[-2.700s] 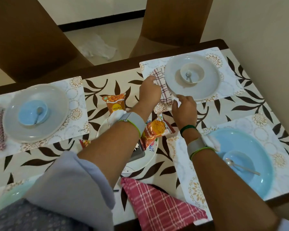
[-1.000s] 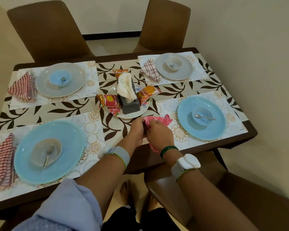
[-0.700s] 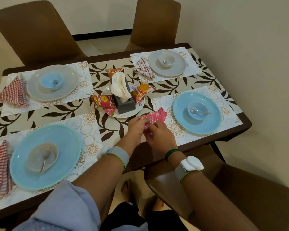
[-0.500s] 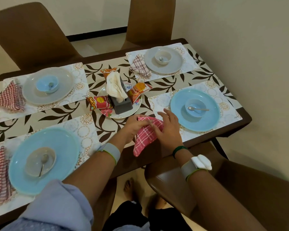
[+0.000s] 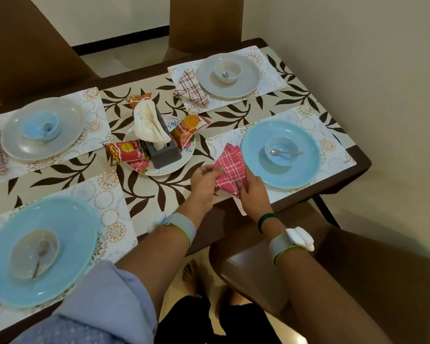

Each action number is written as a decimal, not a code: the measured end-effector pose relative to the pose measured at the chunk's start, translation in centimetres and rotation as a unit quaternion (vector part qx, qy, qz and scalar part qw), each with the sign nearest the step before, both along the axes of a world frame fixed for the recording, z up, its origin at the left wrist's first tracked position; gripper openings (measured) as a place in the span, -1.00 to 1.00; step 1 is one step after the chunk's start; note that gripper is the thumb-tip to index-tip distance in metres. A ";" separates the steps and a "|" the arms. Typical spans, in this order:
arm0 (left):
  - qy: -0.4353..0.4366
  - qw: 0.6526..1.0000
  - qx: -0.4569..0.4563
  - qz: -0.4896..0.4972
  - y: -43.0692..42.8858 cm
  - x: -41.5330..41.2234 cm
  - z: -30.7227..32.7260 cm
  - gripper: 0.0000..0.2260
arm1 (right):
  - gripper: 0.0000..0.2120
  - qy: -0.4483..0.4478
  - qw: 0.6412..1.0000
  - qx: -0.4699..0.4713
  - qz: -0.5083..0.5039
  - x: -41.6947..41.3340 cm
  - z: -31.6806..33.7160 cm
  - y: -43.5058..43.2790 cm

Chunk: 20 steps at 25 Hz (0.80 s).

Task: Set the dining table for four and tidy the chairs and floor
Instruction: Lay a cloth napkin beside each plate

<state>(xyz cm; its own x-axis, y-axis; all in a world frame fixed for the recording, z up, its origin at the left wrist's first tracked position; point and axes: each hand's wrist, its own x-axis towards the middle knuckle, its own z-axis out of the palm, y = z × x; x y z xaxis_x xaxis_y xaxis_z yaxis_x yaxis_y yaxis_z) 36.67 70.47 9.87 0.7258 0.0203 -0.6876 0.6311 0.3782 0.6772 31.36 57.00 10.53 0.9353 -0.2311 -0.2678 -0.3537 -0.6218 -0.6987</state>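
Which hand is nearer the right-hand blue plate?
Right. The right hand grips the pink napkin beside the blue plate; the left hand holds the napkin's other side, farther off, toward the snack plate.

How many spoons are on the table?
4. Far-left spoon, far-right spoon, near-left spoon, near-right spoon, one at each place. None seems hidden.
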 end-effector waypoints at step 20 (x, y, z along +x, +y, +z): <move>-0.207 0.751 0.502 -0.375 0.9 0.4 1.9 -0.50 | -0.49 -0.031 0.905 -0.385 0.179 0.6 1.2 -3.5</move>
<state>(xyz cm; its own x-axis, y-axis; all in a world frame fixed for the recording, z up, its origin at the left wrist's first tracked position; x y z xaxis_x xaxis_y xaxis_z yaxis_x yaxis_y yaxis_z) 37.08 71.34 11.73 0.9396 -0.1435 -0.3108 0.0682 -0.8112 0.5808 32.00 53.52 11.78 0.9948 -0.0066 -0.1016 -0.0088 -0.9997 -0.0213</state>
